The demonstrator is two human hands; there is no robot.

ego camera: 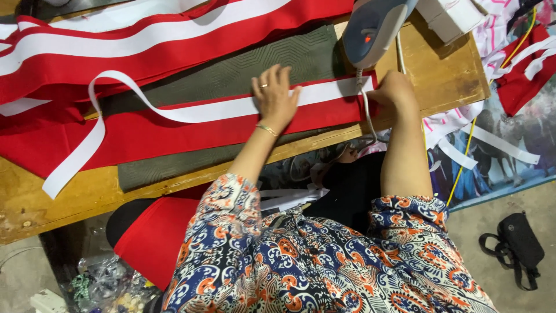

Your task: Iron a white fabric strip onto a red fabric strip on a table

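Note:
A long red fabric band (191, 130) lies across a wooden table (446, 69), with a white ribbon strip (220, 108) laid along it. My left hand (275, 95) rests flat on the white strip, fingers spread, pressing it onto the red band. My right hand (395, 90) is closed over the right end of the red band and strip at the table's edge. A grey-blue steam iron (373, 26) stands just beyond my right hand, and its white cord (366, 107) runs down across the band's end.
A dark green padded mat (243, 66) lies under the band. More red-and-white fabric (116, 43) is heaped at the far left. A white box (449, 17) sits at the top right. A black bag (515, 243) lies on the floor at right, with red cloth (153, 237) below the table.

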